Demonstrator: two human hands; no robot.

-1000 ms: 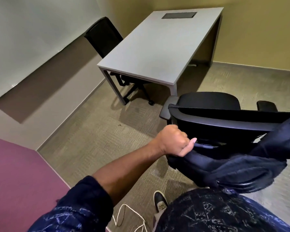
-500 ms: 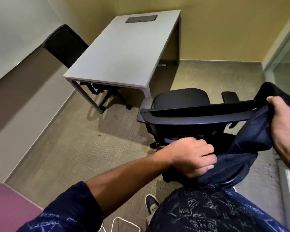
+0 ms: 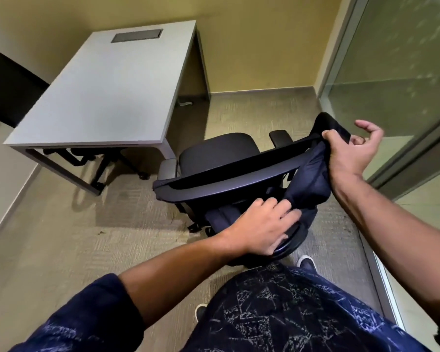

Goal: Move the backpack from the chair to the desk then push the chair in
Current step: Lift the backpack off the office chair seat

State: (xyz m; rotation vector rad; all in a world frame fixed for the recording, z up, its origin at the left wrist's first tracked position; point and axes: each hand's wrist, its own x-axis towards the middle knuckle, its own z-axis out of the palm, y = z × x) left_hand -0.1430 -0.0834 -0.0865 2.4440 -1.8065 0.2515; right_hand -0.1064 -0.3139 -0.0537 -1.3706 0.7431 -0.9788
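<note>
A dark navy backpack [image 3: 309,181] hangs behind the backrest of a black office chair [image 3: 219,153], which stands pulled out from the grey desk [image 3: 107,92]. My left hand [image 3: 262,227] grips the lower part of the backpack, just behind the chair's backrest. At the backrest's right end my right hand [image 3: 348,151] pinches the upper part of the bag. The chair seat faces the desk and carries nothing. The bottom of the bag is hidden behind my left hand and my shirt.
A second black chair [image 3: 8,90] sits tucked at the desk's far left side. A glass partition [image 3: 396,80] runs along the right. Yellow walls close the back. Open carpet [image 3: 87,237] lies left of the chair, and my shoes [image 3: 306,261] stand just behind it.
The view has swung right and nearer to the chair. My right hand has come into view and taken the bag's top; my left hand shifted lower onto the bag.
</note>
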